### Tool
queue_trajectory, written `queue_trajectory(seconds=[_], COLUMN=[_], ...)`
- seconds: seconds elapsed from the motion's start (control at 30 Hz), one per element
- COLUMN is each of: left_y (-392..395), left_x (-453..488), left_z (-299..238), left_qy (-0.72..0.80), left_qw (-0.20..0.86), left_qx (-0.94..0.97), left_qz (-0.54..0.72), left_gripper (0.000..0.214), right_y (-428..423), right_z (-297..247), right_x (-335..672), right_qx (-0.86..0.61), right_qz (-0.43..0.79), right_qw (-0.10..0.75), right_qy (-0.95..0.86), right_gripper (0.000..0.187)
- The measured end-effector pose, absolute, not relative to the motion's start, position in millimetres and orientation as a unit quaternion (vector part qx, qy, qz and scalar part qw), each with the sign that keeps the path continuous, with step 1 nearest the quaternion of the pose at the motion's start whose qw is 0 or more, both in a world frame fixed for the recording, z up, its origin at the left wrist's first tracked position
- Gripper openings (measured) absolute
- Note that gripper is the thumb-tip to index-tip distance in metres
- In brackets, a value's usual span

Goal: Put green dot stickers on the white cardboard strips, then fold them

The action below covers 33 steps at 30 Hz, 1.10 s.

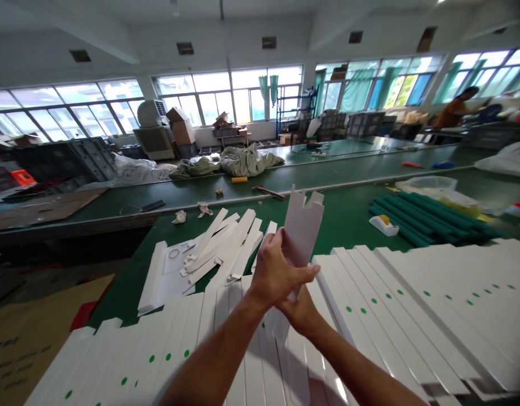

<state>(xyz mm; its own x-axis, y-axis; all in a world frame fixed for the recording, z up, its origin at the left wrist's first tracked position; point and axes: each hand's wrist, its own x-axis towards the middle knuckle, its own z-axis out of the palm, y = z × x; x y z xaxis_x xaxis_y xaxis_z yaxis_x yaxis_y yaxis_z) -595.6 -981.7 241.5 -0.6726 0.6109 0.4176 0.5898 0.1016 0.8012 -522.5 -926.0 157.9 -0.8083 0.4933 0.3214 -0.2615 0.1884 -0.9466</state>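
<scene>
Both my hands hold a long flat white carton blank [303, 223] upright above the green table. My left hand [277, 270] is closed around its lower part, fingers wrapped over the front. My right hand [303, 314] sits just under and behind the left, gripping the same blank from below; its fingers are mostly hidden. The blank's notched top end points up and away from me. Below my hands lie rows of assembled long white boxes [395, 304] with green dots.
A loose pile of flat white blanks [220, 248] lies ahead on the green table [348, 217]. Green tubes [421, 217] and a white tape dispenser [383, 224] sit to the right. Cardboard sheets [27, 332] lie at left. A person [454, 110] works far back right.
</scene>
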Motion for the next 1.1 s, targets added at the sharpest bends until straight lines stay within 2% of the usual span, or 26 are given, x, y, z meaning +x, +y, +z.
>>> queue_trajectory(seconds=[0.07, 0.13, 0.23, 0.3, 0.4, 0.47, 0.57, 0.67, 0.73, 0.83, 0.9, 1.0, 1.1], left_y=[-985.0, -986.8, -987.4, -988.0, -991.5, -994.9, -998.4, -999.0, -998.9, -998.8, -997.1, -989.3, -976.3], left_x=[-594.2, -593.0, -596.2, -601.9, -612.5, -618.2, -621.6, -618.6, -615.3, -611.5, -610.0, -607.8, -603.1], left_z=[250.0, 254.9, 253.9, 249.2, 242.4, 240.6, 239.0, 232.0, 223.5, 209.3, 201.4, 190.9, 176.6], left_qy=[0.735, 0.720, 0.729, 0.744, 0.739, 0.719, 0.696, 0.687, 0.690, 0.715, 0.722, 0.715, 0.713], left_qw=[0.018, -0.005, -0.025, -0.019, 0.006, 0.029, 0.063, 0.095, 0.092, 0.007, -0.066, -0.140, -0.197], left_qx=[0.413, 0.416, 0.385, 0.353, 0.335, 0.334, 0.338, 0.355, 0.360, 0.344, 0.322, 0.281, 0.254], left_qz=[0.537, 0.556, 0.565, 0.567, 0.585, 0.608, 0.630, 0.627, 0.622, 0.609, 0.609, 0.625, 0.623], left_gripper=[0.074, 0.076, 0.049, 0.035, 0.039, 0.040, 0.040, 0.040, 0.038, 0.034, 0.032, 0.034, 0.042], right_y=[-922.3, -919.2, -915.3, -912.8, -910.6, -911.9, -917.5, -920.1, -916.3, -901.8, -889.4, -876.4, -879.8], right_z=[158.7, 158.7, 157.1, 154.1, 143.7, 132.0, 110.5, 92.7, 88.2, 100.7, 124.3, 177.8, 233.6], right_x=[-529.1, -535.7, -543.8, -545.3, -540.1, -533.9, -529.4, -536.8, -545.8, -553.2, -548.3, -526.9, -504.0], right_qx=[-0.067, -0.066, -0.136, -0.177, -0.129, -0.093, -0.145, -0.232, -0.232, -0.121, -0.065, -0.083, -0.067], right_qz=[0.593, 0.566, 0.561, 0.586, 0.665, 0.700, 0.674, 0.610, 0.595, 0.609, 0.606, 0.569, 0.456], right_qw=[0.325, 0.338, 0.335, 0.308, 0.259, 0.219, 0.173, 0.183, 0.182, 0.131, 0.120, 0.205, 0.362], right_qy=[-0.733, -0.749, -0.745, -0.728, -0.688, -0.674, -0.704, -0.735, -0.748, -0.773, -0.784, -0.792, -0.810], right_gripper=[0.044, 0.035, 0.031, 0.044, 0.066, 0.071, 0.053, 0.040, 0.035, 0.030, 0.039, 0.051, 0.053])
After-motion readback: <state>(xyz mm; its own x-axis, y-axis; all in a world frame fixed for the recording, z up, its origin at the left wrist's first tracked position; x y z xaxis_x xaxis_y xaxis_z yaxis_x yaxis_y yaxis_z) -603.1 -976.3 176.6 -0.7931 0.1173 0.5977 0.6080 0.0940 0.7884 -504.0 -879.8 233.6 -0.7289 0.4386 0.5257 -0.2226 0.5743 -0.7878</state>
